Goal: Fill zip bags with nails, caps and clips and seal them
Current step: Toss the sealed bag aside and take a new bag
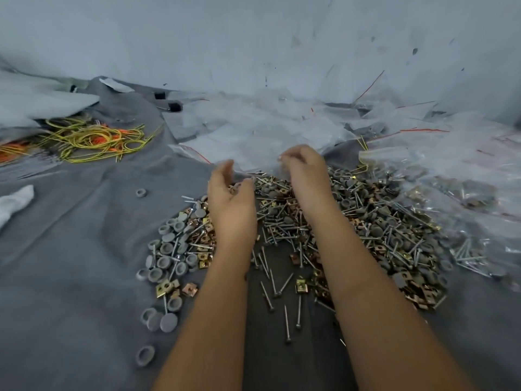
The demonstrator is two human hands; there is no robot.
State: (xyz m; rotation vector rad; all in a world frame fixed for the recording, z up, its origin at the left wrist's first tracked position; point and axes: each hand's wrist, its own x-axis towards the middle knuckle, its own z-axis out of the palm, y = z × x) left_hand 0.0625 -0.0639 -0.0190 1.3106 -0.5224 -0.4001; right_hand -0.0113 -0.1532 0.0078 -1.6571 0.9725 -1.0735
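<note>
A big heap of steel nails (pixel 284 230), grey round caps (pixel 166 249) and brass square clips (pixel 166 286) lies on grey cloth. Both my hands hover over the heap's far edge. My right hand (pixel 306 176) has its fingers curled and pinches the rim of a clear zip bag (pixel 258 162) that hangs between the hands. My left hand (pixel 231 198) is cupped beside the bag with its fingertips blurred. Small pieces show in the gap between its thumb and fingers, and I cannot tell whether it holds them.
Empty clear zip bags (pixel 253 128) with red seal lines are strewn behind the heap. Filled bags (pixel 456 193) pile up at the right. Yellow and orange wires (pixel 93 139) lie at the far left, a white cloth (pixel 15 201) at the left edge. A wall stands close behind.
</note>
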